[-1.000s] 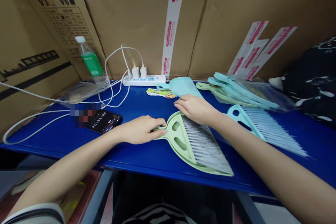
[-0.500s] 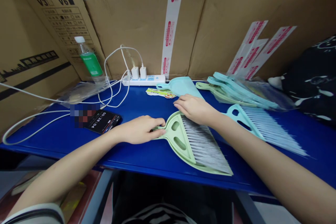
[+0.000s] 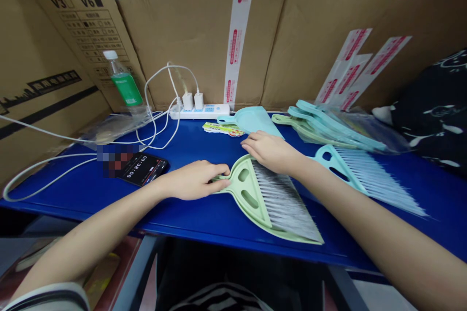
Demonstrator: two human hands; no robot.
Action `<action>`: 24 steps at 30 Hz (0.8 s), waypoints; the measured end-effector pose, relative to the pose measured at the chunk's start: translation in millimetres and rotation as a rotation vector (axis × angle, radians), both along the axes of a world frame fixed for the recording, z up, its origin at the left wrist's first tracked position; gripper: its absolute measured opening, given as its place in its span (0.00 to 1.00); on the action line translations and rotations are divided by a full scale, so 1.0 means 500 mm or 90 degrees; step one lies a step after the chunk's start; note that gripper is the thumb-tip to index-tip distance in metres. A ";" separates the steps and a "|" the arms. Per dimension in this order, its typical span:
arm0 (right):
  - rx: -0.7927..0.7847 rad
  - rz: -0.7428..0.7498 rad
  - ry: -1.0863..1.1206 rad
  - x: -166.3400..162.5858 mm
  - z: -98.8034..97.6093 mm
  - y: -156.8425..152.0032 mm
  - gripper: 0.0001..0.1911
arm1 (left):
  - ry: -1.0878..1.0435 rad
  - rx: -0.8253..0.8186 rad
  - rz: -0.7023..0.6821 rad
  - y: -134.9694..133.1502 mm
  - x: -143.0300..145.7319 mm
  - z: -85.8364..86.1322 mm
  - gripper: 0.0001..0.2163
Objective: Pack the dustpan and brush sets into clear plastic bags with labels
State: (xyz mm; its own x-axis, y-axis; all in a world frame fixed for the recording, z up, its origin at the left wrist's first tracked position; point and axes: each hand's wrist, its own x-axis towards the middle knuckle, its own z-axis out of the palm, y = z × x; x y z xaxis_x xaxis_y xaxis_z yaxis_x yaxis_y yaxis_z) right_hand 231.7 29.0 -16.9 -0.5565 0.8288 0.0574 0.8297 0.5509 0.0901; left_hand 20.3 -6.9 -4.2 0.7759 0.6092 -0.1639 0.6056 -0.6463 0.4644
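Note:
A light green hand brush with grey bristles lies on top of a matching green dustpan, near the table's front edge. My left hand is closed around their handles, which lie together. At their far edge is my right hand, its fingers bent and together over the rim and covering part of the bristles. The thumb of that hand is hidden. Under and beyond my right forearm lies a light blue hand brush, bristles to the right. A light blue dustpan rests behind my right hand.
More blue and green brush sets in clear plastic lie at the back right. A power strip with white cables, a colourful label card, a phone and a green-labelled bottle occupy the back and left. Cardboard walls the table.
Both hands and the green brush and dustpan have stayed in place. Only the phone's timer reads differently.

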 end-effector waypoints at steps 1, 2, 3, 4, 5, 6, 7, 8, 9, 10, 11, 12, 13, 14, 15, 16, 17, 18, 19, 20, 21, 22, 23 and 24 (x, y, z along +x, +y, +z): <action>0.004 0.004 0.001 0.000 0.000 0.000 0.20 | 0.001 -0.001 0.001 0.000 0.000 0.000 0.10; 0.009 0.008 0.001 0.000 0.000 0.000 0.20 | 0.002 0.000 0.001 -0.001 0.000 0.001 0.10; 0.012 0.013 0.001 0.001 -0.001 0.000 0.20 | 0.005 0.000 0.001 -0.001 0.000 0.001 0.10; 0.014 0.015 0.001 0.001 -0.001 -0.001 0.21 | 0.007 0.002 0.002 -0.002 0.000 0.001 0.10; 0.014 0.014 0.000 0.001 -0.001 -0.001 0.21 | 0.010 0.004 0.003 -0.002 0.000 0.002 0.10; 0.013 0.011 -0.001 0.001 -0.002 -0.001 0.21 | 0.012 0.008 0.004 -0.003 0.000 0.002 0.10; 0.013 0.008 -0.001 0.001 -0.002 -0.001 0.21 | 0.015 0.013 0.005 -0.004 0.001 0.002 0.10; 0.015 0.007 -0.001 0.001 -0.003 -0.001 0.21 | 0.017 0.019 0.006 -0.004 0.001 0.002 0.10; 0.021 0.010 0.000 0.002 -0.004 -0.001 0.21 | 0.019 0.024 0.007 -0.005 0.002 0.002 0.10; 0.027 0.015 0.002 0.003 -0.006 0.000 0.21 | 0.020 0.028 0.006 -0.006 0.002 0.002 0.10; 0.034 0.021 0.005 0.004 -0.007 0.001 0.21 | 0.022 0.031 0.004 -0.006 0.002 0.002 0.10; 0.039 0.027 0.008 0.005 -0.008 0.002 0.21 | 0.022 0.031 0.002 -0.006 0.003 0.001 0.10; 0.042 0.031 0.010 0.005 -0.009 0.002 0.21 | 0.022 0.031 0.000 -0.005 0.003 0.001 0.10; 0.042 0.032 0.011 0.006 -0.010 0.003 0.21 | 0.021 0.032 -0.001 -0.005 0.003 0.001 0.10; 0.040 0.031 0.011 0.006 -0.010 0.002 0.21 | 0.020 0.033 -0.001 -0.005 0.003 0.001 0.10; 0.038 0.029 0.010 0.005 -0.009 0.002 0.21 | 0.020 0.033 -0.002 -0.004 0.004 0.001 0.10; 0.034 0.025 0.008 0.004 -0.008 0.001 0.21 | 0.019 0.034 -0.002 -0.004 0.004 0.002 0.10; 0.029 0.021 0.006 0.003 -0.007 0.000 0.21 | 0.019 0.035 -0.003 -0.005 0.004 0.002 0.10; 0.023 0.014 0.002 0.002 -0.005 -0.001 0.21 | 0.019 0.036 -0.004 -0.005 0.005 0.002 0.10; 0.019 0.009 -0.001 0.001 -0.004 -0.002 0.21 | 0.019 0.036 -0.004 -0.006 0.005 0.002 0.10; 0.016 0.006 -0.002 0.000 -0.003 -0.002 0.21 | 0.019 0.038 -0.004 -0.007 0.005 0.002 0.10; 0.015 0.005 -0.003 -0.001 -0.003 -0.003 0.21 | 0.019 0.042 -0.005 -0.008 0.006 0.001 0.10; 0.017 0.006 -0.002 -0.001 -0.003 -0.002 0.21 | 0.020 0.047 -0.006 -0.008 0.006 0.001 0.10; 0.019 0.008 0.001 0.000 -0.004 -0.002 0.21 | 0.022 0.052 -0.007 -0.009 0.006 0.001 0.10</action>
State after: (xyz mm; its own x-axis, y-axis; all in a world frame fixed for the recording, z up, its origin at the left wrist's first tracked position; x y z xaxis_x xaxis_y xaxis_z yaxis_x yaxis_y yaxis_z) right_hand 231.7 28.2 -18.9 -0.5666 0.8199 0.0820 0.8230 0.5582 0.1056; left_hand 23.3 -11.3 -3.7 0.7778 0.6127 -0.1404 0.6125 -0.6885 0.3882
